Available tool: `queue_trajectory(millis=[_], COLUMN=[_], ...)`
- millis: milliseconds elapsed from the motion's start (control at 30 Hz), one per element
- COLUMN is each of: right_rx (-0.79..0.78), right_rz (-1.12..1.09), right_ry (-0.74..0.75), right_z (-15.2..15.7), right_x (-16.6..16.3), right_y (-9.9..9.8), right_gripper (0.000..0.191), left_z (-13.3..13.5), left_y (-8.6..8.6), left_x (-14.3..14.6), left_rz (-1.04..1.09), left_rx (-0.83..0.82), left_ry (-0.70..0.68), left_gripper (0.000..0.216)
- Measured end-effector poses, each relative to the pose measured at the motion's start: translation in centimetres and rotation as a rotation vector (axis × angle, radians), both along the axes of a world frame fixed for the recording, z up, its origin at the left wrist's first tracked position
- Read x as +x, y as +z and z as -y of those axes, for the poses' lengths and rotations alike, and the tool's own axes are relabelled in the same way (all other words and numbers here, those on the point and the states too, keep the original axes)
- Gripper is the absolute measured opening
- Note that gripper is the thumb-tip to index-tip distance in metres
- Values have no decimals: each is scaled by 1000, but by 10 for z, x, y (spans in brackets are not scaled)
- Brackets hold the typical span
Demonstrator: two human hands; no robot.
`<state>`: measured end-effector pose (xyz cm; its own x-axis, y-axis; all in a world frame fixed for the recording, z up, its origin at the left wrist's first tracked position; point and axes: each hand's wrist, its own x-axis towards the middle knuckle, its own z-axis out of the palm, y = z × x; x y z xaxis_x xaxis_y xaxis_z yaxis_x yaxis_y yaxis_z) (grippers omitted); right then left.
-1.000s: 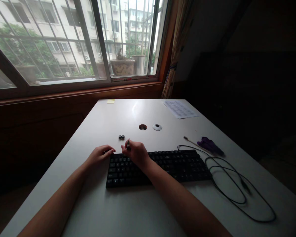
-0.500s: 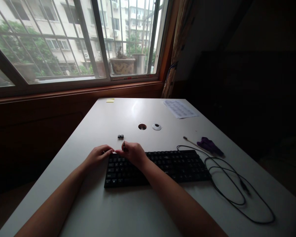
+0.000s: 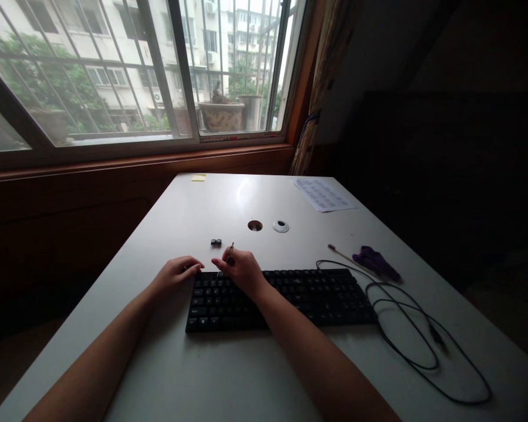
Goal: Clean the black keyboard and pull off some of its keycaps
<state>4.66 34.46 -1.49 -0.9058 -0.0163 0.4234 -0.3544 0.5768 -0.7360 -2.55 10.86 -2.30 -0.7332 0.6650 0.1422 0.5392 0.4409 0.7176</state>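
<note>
A black keyboard lies across the near part of the white table. My left hand is at its far left corner, with thumb and bent fingers closed against the edge. Over the upper left keys is my right hand, closed around a small slim metal tool whose thin end sticks up above the fingers. The tool's exact kind is too small to make out. Just beyond the right hand, two small black keycaps sit side by side on the table.
A black cable loops over the table right of the keyboard. Near it lie a thin brush and a purple cloth. Farther back are a round hole, its white cover, printed papers and yellow sticky notes.
My right hand has drawn slightly right, away from the left fingertips, and turned so that the tool shows more above it. The left hand stays at the keyboard's corner.
</note>
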Motion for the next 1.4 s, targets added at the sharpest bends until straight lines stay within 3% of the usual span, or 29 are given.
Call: queue_trajectory(millis=[267,467,1100,1400], right_rx=[213,87,-71,-129], right_rz=[-40,12,83,153], right_ry=[126,33,69,1], right_z=[7,6,1,-3], right_x=[1,0,-2,-5], right_y=[1,3,3,5], right_gripper=[29,23,26,26], left_z=[0,0,-4,-8], left_y=[1,1,0,2], left_x=[3,3,3,7], left_rz=[-22,-15,-70,-141], left_rx=[10,7,-1,5], left_ry=[10,10,-31,-50], left_gripper=[29,30,29,28])
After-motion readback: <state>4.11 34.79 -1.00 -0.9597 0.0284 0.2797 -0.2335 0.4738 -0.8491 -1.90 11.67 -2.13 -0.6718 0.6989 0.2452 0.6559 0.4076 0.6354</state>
